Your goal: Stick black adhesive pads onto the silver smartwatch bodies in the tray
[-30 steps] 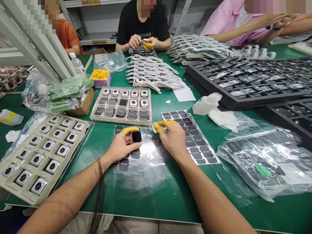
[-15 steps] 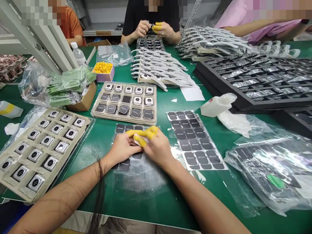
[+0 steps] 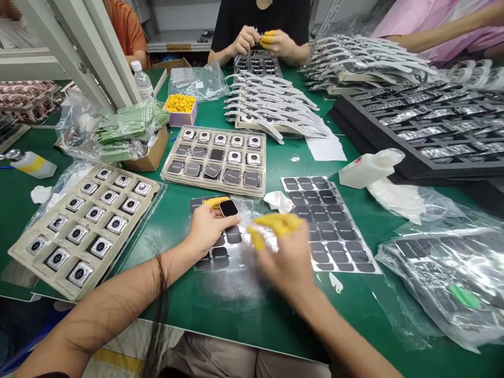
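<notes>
My left hand point(image 3: 208, 228), with a yellow finger cot showing, grips a smartwatch body point(image 3: 229, 208) between thumb and fingers, its dark screen facing up. My right hand point(image 3: 285, 247), also in yellow finger cots, is blurred; its thumb and fingers look apart and nothing shows between them. Both hands are above a clear plastic sheet point(image 3: 232, 281) with dark square film stickers point(image 3: 220, 257) on it. A crumpled white wipe point(image 3: 278, 201) lies just beyond my right hand. Right of that hand is a larger sheet of dark square stickers point(image 3: 325, 213).
Trays of watch bodies stand at left point(image 3: 51, 236) and centre point(image 3: 214, 186). Behind them are a box of yellow finger cots point(image 3: 181, 107) and stacked pale straps point(image 3: 271, 102). A white bottle point(image 3: 366, 169), black foam tray point(image 3: 401, 152) and plastic bag point(image 3: 444, 283) lie right. A co-worker's hands point(image 3: 262, 42) work opposite.
My hands have parted; the right has moved right, off the wipe, which now lies on the table. The watch's screen now shows in my left hand. The whole view has shifted slightly.
</notes>
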### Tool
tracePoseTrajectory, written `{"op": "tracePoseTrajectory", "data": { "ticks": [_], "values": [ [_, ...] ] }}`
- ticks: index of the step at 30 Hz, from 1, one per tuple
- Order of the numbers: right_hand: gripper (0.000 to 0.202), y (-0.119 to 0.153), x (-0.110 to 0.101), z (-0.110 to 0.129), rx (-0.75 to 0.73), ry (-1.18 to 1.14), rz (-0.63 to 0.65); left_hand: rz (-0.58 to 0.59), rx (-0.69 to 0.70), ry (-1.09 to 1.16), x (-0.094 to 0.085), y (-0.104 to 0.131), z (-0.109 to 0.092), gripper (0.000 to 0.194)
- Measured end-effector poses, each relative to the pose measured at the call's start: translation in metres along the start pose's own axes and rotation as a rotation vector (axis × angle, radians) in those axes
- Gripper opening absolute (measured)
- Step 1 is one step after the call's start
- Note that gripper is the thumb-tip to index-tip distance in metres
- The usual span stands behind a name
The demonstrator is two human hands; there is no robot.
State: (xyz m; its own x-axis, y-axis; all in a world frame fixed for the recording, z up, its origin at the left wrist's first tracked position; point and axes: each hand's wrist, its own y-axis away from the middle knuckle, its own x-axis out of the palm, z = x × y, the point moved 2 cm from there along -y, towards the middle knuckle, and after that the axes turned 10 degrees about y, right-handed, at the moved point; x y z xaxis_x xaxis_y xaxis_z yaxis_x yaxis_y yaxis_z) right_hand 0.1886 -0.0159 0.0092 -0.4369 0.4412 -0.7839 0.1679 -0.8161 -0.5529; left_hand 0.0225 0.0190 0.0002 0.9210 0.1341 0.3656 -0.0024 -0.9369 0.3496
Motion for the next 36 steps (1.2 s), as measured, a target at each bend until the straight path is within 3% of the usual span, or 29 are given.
{"op": "tracePoseTrajectory", "data": {
  "ticks": [2, 4, 9, 13, 18, 23, 26, 30, 31, 33, 36],
  "values": [
    [0.03, 0.019, 0.002, 0.018, -0.156, -0.166, 0.196, 0.013, -0.054, 0.045, -0.002, 0.002, -0.005, 0.059],
    [0.037, 0.033, 0.009, 0.029, -0.213, -0.221, 0.255, 0.107, -0.101, 0.059, -0.004, 0.002, -0.011, 0.054],
    [0.031, 0.036, 0.02, 0.03, -0.155, -0.218, 0.231, 0.327, -0.094, 0.025, -0.006, -0.012, -0.014, 0.055],
    [0.017, 0.02, 0.016, 0.03, -0.273, -0.161, 0.165, 0.388, -0.081, 0.038, -0.01, -0.024, -0.003, 0.059],
    [0.03, -0.005, 0.013, 0.031, -0.519, -0.18, 0.12, 0.376, -0.072, 0.086, -0.014, -0.027, 0.002, 0.056],
    [0.033, -0.01, 0.013, 0.032, -0.52, -0.356, 0.094, 0.351, -0.064, 0.101, -0.012, -0.025, -0.002, 0.051],
    [0.032, -0.01, -0.004, 0.033, -0.479, -0.452, 0.105, 0.325, -0.076, 0.078, -0.011, -0.023, -0.003, 0.054],
    [0.014, -0.017, -0.031, 0.015, -0.298, -0.829, 0.407, 0.374, -0.032, -0.134, -0.011, -0.018, 0.001, 0.066],
    [0.012, -0.02, -0.033, 0.007, -0.173, -0.969, 0.445, 0.383, 0.001, -0.226, -0.01, -0.017, 0.002, 0.067],
    [0.006, -0.024, -0.026, -0.012, 0.208, -1.066, 0.399, 0.373, 0.071, -0.382, -0.01, -0.015, 0.004, 0.066],
    [0.029, -0.021, 0.001, -0.029, 0.738, -1.006, 0.295, 0.331, 0.155, -0.527, -0.008, -0.011, 0.003, 0.06]
  ]
}}
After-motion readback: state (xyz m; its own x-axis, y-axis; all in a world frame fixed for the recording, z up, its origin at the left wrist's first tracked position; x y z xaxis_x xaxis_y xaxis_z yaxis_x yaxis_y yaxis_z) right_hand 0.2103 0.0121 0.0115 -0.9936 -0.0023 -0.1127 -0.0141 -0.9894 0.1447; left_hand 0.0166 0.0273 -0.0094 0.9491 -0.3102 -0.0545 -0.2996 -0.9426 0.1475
